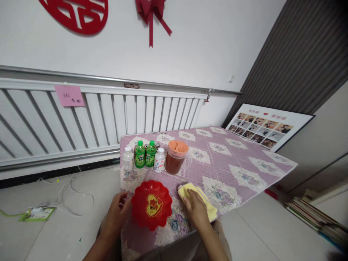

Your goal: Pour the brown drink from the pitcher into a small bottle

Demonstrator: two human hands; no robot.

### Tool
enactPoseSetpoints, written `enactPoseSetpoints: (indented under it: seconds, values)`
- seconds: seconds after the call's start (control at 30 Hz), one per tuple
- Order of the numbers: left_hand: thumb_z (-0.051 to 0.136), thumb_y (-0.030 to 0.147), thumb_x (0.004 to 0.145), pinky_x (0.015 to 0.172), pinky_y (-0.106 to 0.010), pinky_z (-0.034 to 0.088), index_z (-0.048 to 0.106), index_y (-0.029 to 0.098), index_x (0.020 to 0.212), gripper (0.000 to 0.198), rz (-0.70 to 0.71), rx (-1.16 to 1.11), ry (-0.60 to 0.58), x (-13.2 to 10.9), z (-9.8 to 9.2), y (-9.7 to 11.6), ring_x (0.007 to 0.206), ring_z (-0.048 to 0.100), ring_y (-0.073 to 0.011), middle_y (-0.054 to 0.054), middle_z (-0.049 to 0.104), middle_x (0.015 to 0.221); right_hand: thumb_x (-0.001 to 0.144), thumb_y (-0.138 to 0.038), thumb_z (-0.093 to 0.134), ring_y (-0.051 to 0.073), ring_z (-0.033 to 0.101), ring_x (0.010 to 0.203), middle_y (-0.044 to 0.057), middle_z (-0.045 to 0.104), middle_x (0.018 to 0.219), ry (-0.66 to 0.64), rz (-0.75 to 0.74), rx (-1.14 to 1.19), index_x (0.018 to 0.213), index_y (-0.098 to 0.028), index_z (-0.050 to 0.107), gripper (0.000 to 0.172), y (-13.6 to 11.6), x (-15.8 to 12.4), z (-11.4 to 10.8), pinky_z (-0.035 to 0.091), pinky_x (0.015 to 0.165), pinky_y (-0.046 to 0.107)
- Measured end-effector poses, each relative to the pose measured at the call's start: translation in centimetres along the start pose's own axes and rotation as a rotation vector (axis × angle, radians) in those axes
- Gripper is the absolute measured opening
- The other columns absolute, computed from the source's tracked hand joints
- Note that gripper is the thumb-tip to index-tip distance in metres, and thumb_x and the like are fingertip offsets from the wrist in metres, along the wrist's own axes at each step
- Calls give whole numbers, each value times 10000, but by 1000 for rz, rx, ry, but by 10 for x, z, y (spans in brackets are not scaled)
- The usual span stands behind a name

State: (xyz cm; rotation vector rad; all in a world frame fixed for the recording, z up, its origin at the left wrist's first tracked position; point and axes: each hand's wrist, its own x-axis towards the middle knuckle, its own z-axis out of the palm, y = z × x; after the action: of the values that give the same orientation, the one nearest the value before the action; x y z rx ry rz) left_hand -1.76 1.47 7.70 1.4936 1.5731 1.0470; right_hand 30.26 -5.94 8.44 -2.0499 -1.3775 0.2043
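A red scalloped plate (140, 214) with a yellow heart design lies near the front left of the cloth-covered table. Beside its left rim is my left hand (118, 210), fingers loosely curled and apart from the thumb, with nothing visible in them. To the right of the plate, my right hand (198, 210) rests over a folded yellow cloth (208, 207), its fingers bent onto it. Behind the plate stand two green-capped bottles (140, 156), a white bottle (128, 159), another white bottle with printed pictures (159, 161) and an orange-lidded pitcher (175, 159) of reddish-brown liquid.
A purple floral tablecloth (201, 170) covers the table, which reaches back to a white radiator (106, 119). Part of a can shows behind the bottles. A photo board (274, 112) leans at the right. Cables and a power strip (38, 214) lie on the left floor.
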Motion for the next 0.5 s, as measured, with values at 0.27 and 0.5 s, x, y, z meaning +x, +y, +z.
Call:
enactPoseSetpoints:
  seconds: [0.27,0.5]
  values:
    - [648,427,737,632,-259,432,554,224,812,235,224,-319,10,15,15,103,620,503,-128,64,508,671,872,-519,516,225,657,812,66,707,848,78,-70,417,841,-219,653,330,-87,17,-18,524,759,334]
    - [624,479,799,553,-231,341,420,230,643,357,221,-465,12,18,35,140,556,373,-103,82,395,592,922,-743,362,122,347,464,-66,354,497,173,49,704,607,-265,345,573,-126,24,-22,310,451,261]
